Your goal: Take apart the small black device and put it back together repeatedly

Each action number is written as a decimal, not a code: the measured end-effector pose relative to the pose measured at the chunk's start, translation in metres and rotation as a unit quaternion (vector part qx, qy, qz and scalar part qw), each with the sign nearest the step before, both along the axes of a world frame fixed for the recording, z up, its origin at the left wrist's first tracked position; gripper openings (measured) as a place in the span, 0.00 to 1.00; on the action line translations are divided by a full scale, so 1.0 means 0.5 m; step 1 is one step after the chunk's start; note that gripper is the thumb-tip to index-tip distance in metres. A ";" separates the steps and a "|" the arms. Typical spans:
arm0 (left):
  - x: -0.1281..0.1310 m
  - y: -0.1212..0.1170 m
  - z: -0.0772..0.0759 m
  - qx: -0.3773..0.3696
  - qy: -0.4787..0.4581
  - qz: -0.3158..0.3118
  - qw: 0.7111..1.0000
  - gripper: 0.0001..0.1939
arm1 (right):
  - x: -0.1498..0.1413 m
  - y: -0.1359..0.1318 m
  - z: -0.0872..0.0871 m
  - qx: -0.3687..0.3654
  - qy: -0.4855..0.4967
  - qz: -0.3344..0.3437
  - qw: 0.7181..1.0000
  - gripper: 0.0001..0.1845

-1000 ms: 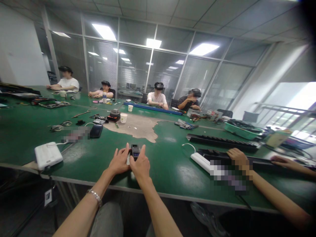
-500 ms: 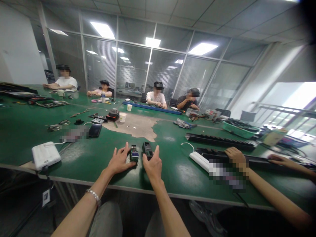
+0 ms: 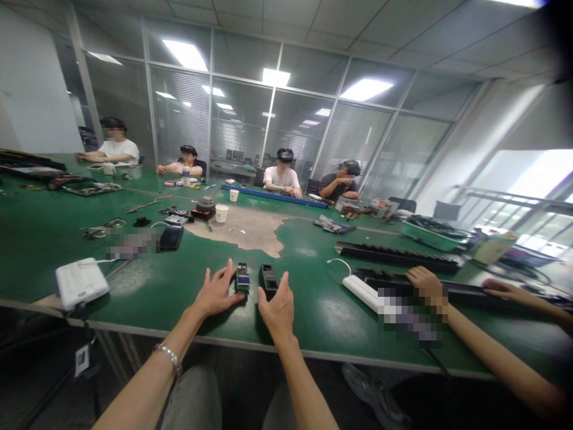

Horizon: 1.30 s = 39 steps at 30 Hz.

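Note:
A small circuit-board module with a blue-violet block on its near part lies on the green table. My left hand rests at its left side, fingers spread, the thumb by its near end. Just to the right lies an oblong black plastic housing with openings in its upper face. My right hand is at the housing's near right side, with thumb and fingers apart. Both hands are open beside these parts; whether the fingertips touch them I cannot tell.
A white power strip and long black rails lie to the right, near another person's hand. On the left are a white box and a black phone. Paper cups stand farther back. Several people sit across the table.
My right hand has loosened and drawn slightly away from the black housing, which shows more now. My left hand and the module look nearly the same.

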<state>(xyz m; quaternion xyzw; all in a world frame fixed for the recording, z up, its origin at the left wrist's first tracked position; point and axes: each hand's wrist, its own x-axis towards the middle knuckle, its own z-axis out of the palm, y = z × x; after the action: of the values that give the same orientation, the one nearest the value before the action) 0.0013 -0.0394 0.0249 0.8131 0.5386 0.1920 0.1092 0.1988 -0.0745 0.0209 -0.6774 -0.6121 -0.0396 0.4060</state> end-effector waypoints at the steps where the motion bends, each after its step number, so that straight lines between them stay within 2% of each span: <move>1: 0.000 0.000 0.000 0.001 0.000 -0.001 1.000 0.53 | 0.000 -0.001 -0.001 0.002 0.003 0.003 1.000 0.45; 10: 0.000 -0.001 0.001 -0.001 0.005 -0.006 1.000 0.53 | 0.000 -0.001 0.006 -0.025 0.043 0.024 0.998 0.42; 13: 0.000 0.001 0.000 0.004 0.001 -0.011 1.000 0.54 | -0.008 0.005 0.031 -0.010 0.080 0.031 0.996 0.42; 17: 0.001 0.001 0.000 0.003 -0.002 -0.011 1.000 0.54 | -0.034 0.014 0.076 0.031 0.105 0.074 0.991 0.40; 21: 0.002 -0.003 0.003 0.010 -0.016 -0.009 1.000 0.54 | -0.070 0.019 0.099 0.010 0.089 0.095 0.991 0.42; 34: -0.005 0.001 -0.011 0.022 -0.012 0.006 1.000 0.58 | -0.125 0.013 0.108 -0.071 -0.002 0.073 0.995 0.47; 39: -0.004 -0.002 -0.007 0.022 -0.014 0.010 1.000 0.55 | -0.129 0.007 0.090 -0.083 -0.016 0.072 0.994 0.47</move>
<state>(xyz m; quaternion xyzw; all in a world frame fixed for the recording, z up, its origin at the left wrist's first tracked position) -0.0007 -0.0403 0.0213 0.8072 0.5407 0.2161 0.0963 0.1342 -0.0712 0.0661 -0.6621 -0.6672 0.0301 0.3400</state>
